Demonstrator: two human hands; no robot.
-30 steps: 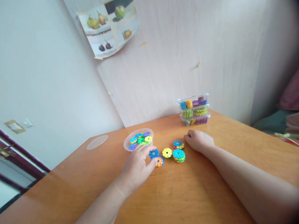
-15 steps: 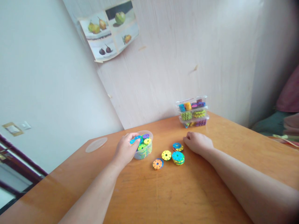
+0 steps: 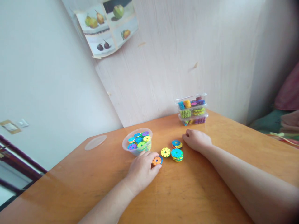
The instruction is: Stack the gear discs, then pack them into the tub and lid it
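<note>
Thumb and fingers of our left hand arch apart around an orange disc, which lies on the wooden table with a blue disc showing beneath its edge. We cannot tell whether the fingertips press its rim or merely frame it; the low, sideways reach suits a thin, flat piece that offers little but its edge to hold. Just beyond sit a light-blue-topped stack of slotted discs and, beside it, a yellow disc, a little of another color peeking out below. Lying flat, we judge, keeps such pieces from rolling away. Farther on, a blue-and-yellow pair overlaps near our right hand, whose fingers curl closed against the tabletop; we see nothing held there, and the forearm seems simply parked, perhaps for support. Behind our left hand stands a clear tub, upright and uncovered, its mixed discs within easy reach. Well to its left lies a translucent lid, probably set aside to leave the tub's mouth free. Toward the back, three clear boxes of colorful pieces rise in a stack, likely to save room, below a panel bearing fruit pictures.
</note>
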